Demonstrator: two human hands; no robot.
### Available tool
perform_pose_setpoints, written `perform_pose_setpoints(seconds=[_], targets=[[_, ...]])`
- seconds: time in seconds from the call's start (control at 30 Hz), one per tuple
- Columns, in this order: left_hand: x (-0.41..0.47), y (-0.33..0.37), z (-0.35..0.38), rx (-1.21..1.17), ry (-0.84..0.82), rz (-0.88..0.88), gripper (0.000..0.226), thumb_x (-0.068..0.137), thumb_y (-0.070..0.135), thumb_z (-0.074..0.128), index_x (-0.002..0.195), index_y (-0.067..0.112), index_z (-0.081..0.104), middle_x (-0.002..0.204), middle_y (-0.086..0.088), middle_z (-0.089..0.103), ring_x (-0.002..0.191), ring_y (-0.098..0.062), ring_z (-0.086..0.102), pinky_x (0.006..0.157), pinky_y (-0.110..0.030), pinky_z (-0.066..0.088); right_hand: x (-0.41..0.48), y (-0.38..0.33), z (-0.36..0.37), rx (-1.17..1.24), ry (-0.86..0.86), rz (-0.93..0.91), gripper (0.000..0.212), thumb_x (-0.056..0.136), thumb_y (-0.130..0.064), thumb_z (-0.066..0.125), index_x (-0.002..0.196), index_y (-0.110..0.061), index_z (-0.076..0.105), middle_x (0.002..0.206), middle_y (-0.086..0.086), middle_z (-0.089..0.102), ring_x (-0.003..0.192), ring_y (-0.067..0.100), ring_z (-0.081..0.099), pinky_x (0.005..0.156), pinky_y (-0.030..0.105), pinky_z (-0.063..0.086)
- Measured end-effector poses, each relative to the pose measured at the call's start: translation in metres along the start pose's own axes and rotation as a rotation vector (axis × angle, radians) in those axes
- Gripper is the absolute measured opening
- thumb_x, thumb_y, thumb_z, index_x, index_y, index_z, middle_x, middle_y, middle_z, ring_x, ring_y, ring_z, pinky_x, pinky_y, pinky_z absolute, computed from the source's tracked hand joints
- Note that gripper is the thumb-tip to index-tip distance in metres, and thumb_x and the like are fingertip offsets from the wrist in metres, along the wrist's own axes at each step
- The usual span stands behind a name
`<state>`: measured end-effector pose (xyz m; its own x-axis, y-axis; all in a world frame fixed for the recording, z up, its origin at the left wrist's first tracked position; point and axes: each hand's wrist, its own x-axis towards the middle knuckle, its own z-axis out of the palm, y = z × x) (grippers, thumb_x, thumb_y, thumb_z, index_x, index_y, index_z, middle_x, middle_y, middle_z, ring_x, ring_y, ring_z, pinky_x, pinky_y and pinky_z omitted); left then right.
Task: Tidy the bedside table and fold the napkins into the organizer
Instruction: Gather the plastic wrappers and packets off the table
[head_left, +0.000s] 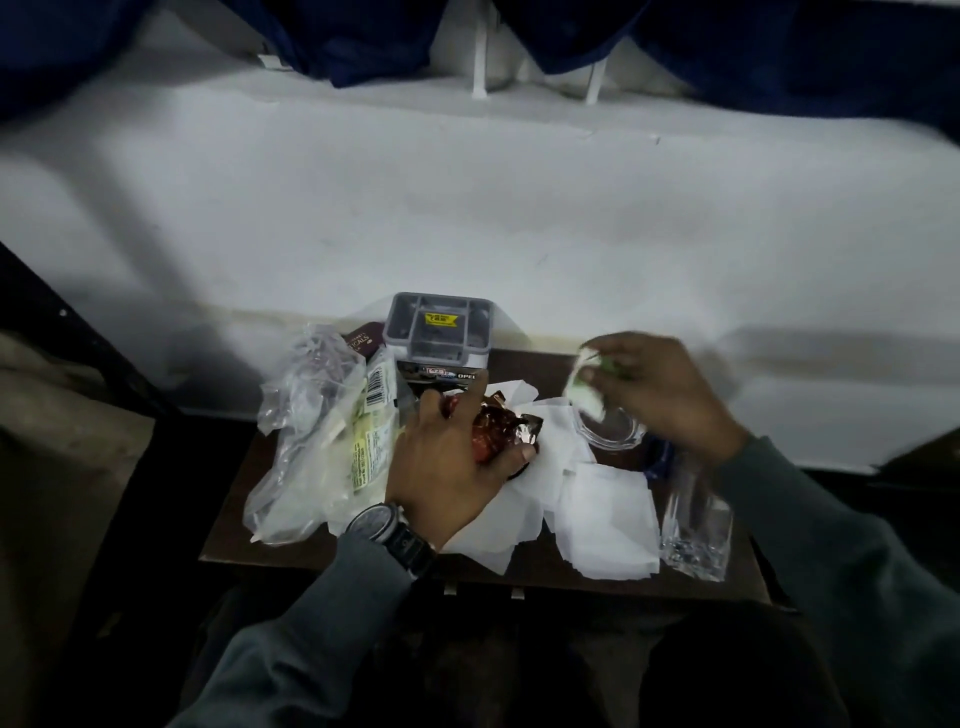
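Observation:
A small dark wooden bedside table (322, 561) stands against a white wall. At its back sits a grey plastic organizer (439, 327) with several compartments and a yellow label. White paper napkins (602, 519) lie spread loose over the middle and right of the table. My left hand (447, 462), with a wristwatch, grips a shiny red-brown wrapper (498, 431) lying on the napkins. My right hand (660, 395) is raised above the table, blurred, pinching a small crumpled white-and-green wrapper (587, 389).
A heap of clear plastic bags and labelled packets (317, 431) fills the table's left side. A glass bowl (613, 431) sits under my right hand, and a clear tumbler (696, 525) stands at the right edge. Dark blue cloth (363, 41) hangs above.

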<state>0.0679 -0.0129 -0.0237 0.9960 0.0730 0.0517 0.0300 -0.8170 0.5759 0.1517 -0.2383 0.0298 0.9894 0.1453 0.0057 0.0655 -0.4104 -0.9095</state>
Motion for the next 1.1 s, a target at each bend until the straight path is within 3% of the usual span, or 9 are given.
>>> perform_pose_setpoints(seconds=[0.17, 0.33, 0.47, 0.6, 0.7, 0.8, 0.87, 0.97, 1.1], targets=[[-0.009, 0.009, -0.014, -0.11, 0.017, 0.042, 0.117, 0.06, 0.091, 0.061, 0.159, 0.042, 0.021, 0.135, -0.004, 0.04, 0.13, -0.026, 0.046, 0.107, -0.042, 0.047, -0.031, -0.021, 0.048, -0.022, -0.254, -0.071, 0.032, 0.086, -0.011, 0.081, 0.101, -0.039, 0.078, 0.103, -0.006, 0.078, 0.098, 0.011, 0.075, 0.088, 0.029, 0.06], [-0.018, 0.002, -0.024, -0.295, 0.061, 0.159, 0.104, 0.083, 0.052, 0.078, 0.163, 0.029, 0.016, 0.135, 0.003, 0.04, 0.123, -0.008, 0.05, 0.094, -0.004, 0.038, -0.039, -0.033, 0.068, 0.081, -0.25, -0.059, 0.045, 0.081, -0.014, 0.087, 0.11, -0.042, 0.069, 0.089, -0.002, 0.08, 0.083, 0.015, 0.077, 0.072, 0.026, 0.06], [-0.027, -0.002, -0.033, -0.375, 0.142, 0.112, 0.095, 0.09, 0.034, 0.075, 0.163, 0.019, 0.015, 0.152, -0.005, 0.045, 0.137, -0.017, 0.049, 0.109, -0.03, 0.045, -0.045, -0.034, 0.078, 0.08, -0.338, -0.034, 0.047, 0.097, -0.01, 0.069, 0.138, -0.029, 0.054, 0.097, -0.005, 0.081, 0.094, 0.011, 0.077, 0.086, 0.03, 0.058], [-0.034, -0.009, -0.039, -0.453, 0.17, 0.09, 0.09, 0.086, 0.027, 0.079, 0.158, 0.017, 0.026, 0.128, -0.004, 0.063, 0.116, -0.016, 0.064, 0.098, -0.036, 0.053, -0.054, -0.044, 0.087, 0.126, -0.454, -0.012, 0.05, 0.102, -0.003, 0.06, 0.144, -0.026, 0.045, 0.102, -0.004, 0.081, 0.107, 0.008, 0.074, 0.091, 0.02, 0.057], [-0.037, -0.015, -0.038, -0.451, 0.193, 0.091, 0.082, 0.087, 0.009, 0.073, 0.156, 0.017, 0.029, 0.124, 0.0, 0.066, 0.109, -0.011, 0.065, 0.096, -0.028, 0.054, -0.052, -0.051, 0.095, 0.018, -0.33, -0.027, 0.041, 0.098, -0.005, 0.065, 0.131, -0.027, 0.056, 0.092, -0.005, 0.081, 0.092, 0.007, 0.076, 0.088, 0.028, 0.061], [-0.038, -0.023, -0.033, -0.407, 0.161, 0.046, 0.088, 0.085, 0.005, 0.074, 0.157, 0.023, 0.025, 0.119, 0.006, 0.069, 0.101, -0.002, 0.065, 0.09, -0.013, 0.049, -0.038, -0.064, 0.108, -0.219, -0.081, -0.204, 0.031, 0.091, -0.013, 0.074, 0.117, -0.03, 0.067, 0.088, -0.011, 0.076, 0.076, -0.011, 0.068, 0.072, 0.007, 0.05], [-0.039, -0.028, -0.028, -0.379, 0.141, 0.04, 0.085, 0.083, 0.005, 0.075, 0.152, 0.021, 0.029, 0.112, 0.011, 0.066, 0.094, 0.0, 0.064, 0.082, 0.001, 0.041, -0.021, -0.08, 0.122, -0.305, -0.127, -0.363, 0.036, 0.09, -0.018, 0.076, 0.124, -0.026, 0.067, 0.107, -0.009, 0.073, 0.085, -0.016, 0.063, 0.078, 0.004, 0.047], [-0.041, -0.033, -0.022, -0.341, 0.126, 0.055, 0.071, 0.082, 0.004, 0.075, 0.142, 0.016, 0.039, 0.106, 0.011, 0.065, 0.099, -0.012, 0.065, 0.081, -0.006, 0.046, 0.007, -0.102, 0.155, -0.538, -0.379, -0.541, 0.058, 0.091, -0.029, 0.076, 0.144, -0.027, 0.054, 0.143, 0.0, 0.052, 0.13, 0.012, 0.053, 0.106, 0.036, 0.047], [-0.048, -0.039, -0.015, -0.302, 0.088, 0.05, 0.077, 0.084, 0.007, 0.072, 0.145, 0.034, 0.032, 0.12, -0.002, 0.071, 0.108, -0.016, 0.068, 0.091, -0.028, 0.056, 0.037, -0.117, 0.203, -0.776, -0.62, -0.425, 0.113, 0.074, -0.041, 0.089, 0.161, -0.039, 0.016, 0.168, 0.012, 0.008, 0.151, 0.042, 0.022, 0.116, 0.058, 0.036]])
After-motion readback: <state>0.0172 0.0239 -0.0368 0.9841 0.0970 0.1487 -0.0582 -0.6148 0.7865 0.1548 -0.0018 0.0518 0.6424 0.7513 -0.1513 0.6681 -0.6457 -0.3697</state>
